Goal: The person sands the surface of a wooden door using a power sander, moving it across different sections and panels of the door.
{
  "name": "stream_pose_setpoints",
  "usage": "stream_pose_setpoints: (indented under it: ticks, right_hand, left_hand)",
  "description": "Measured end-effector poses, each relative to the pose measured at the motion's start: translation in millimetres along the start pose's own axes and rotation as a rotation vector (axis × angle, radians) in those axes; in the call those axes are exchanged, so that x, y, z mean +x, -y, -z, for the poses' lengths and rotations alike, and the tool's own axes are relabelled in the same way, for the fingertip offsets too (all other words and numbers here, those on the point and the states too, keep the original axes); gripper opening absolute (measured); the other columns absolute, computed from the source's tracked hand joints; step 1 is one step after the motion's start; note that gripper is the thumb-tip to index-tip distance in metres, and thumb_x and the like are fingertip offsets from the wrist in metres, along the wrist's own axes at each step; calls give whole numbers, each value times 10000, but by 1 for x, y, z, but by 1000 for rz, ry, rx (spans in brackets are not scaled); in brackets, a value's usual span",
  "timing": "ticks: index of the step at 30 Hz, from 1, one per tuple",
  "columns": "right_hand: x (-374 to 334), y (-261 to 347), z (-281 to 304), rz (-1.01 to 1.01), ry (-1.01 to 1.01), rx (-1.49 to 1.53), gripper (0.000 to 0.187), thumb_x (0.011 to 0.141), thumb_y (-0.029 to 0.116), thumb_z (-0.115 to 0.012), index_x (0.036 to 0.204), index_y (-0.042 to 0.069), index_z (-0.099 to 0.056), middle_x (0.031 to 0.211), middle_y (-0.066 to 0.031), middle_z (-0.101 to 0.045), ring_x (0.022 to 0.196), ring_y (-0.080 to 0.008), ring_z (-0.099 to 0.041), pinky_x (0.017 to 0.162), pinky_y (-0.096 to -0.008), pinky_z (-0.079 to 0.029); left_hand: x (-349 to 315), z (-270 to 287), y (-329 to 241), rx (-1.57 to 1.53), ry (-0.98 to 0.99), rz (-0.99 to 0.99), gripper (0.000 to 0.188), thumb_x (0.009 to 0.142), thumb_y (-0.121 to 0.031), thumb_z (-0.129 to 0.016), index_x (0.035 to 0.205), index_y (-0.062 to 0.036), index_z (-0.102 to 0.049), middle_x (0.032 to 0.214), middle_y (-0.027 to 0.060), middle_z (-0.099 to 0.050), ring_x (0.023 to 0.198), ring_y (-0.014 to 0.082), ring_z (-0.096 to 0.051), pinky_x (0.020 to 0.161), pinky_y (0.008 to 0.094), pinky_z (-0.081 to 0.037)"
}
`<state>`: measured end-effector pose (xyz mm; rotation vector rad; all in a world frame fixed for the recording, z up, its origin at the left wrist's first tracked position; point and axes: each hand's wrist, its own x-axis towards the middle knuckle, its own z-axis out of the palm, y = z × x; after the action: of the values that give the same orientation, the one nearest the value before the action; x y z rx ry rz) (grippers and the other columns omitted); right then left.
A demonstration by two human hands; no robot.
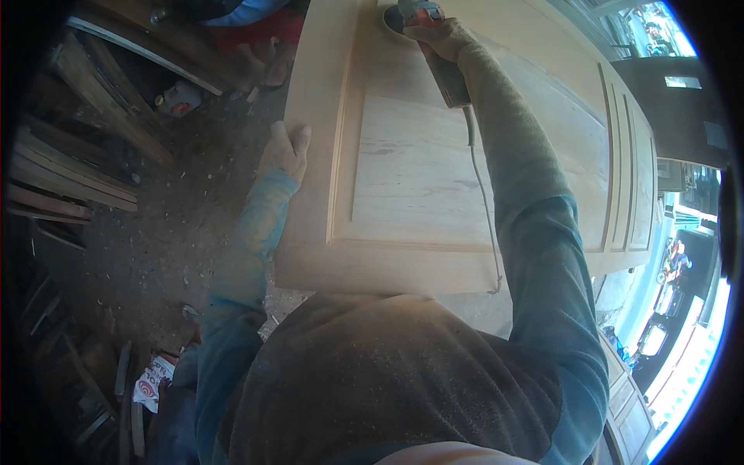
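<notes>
A pale wooden panel door [422,178] with raised mouldings lies flat in front of me. Near the top of the view, my right hand [449,39] is closed around an angle grinder [446,77] with a red and grey head. The tool's dark round disc [395,21] sits at the door's inner panel, close to the moulding. From the tool's back end a grey cord [482,186] runs over the door toward my body. At the door's left edge rests my left hand [285,151], thumb apart from the fingers, with no tool in it. Pale dust covers both sleeves.
Stacked wooden boards [70,167] lean at the left, near a whitish plastic jug [180,99] on the dirty floor [167,240]. A white and red bag [155,380] lies at lower left. More door panels [629,407] stand at lower right, beside a bright street opening.
</notes>
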<state>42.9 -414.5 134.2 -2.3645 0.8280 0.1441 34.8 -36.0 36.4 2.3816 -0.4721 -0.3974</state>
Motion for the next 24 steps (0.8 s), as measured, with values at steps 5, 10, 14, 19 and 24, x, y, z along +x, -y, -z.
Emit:
stream_pose_setpoints:
  ticks: [5,10,14,19,24]
  right_hand:
    - [-1,1,-1,141,93,-16,751,683,564,-671,1225,49,-603,953,-102,-686,894,-244,-664,846,-393,-505]
    - [-47,12,1,-56,106,21,683,711,554,-650,1183,60,-636,986,-139,-687,964,-261,-658,890,-399,-492]
    - [-74,-9,-13,22,-72,-54,501,748,547,-698,987,109,-743,830,-85,-689,793,-222,-659,746,-347,-512]
    - [-91,-102,51,-236,-90,163,606,707,546,-724,1074,63,-725,995,-132,-698,944,-241,-663,850,-372,-506]
    - [-91,-116,47,-290,-171,121,569,729,543,-716,1007,46,-730,948,-140,-703,911,-223,-679,816,-366,-514]
  left_hand:
    - [1,6,-11,-35,13,51,568,986,-508,-445,1192,21,-421,1086,344,-608,1050,519,-572,863,557,-460]
    - [-1,6,-13,-37,-19,59,569,984,-505,-452,1179,30,-433,1095,349,-607,1059,519,-570,870,550,-463]
    - [-8,12,-12,-100,-15,64,571,983,-500,-456,1191,31,-432,1093,353,-607,1058,516,-575,866,549,-462]
    - [-3,8,-17,19,-16,99,581,984,-508,-445,1196,33,-435,1101,359,-605,1060,515,-576,861,543,-463]
    - [2,2,-11,11,-14,35,611,993,-510,-416,1263,37,-420,1136,357,-597,1075,516,-570,876,534,-466]
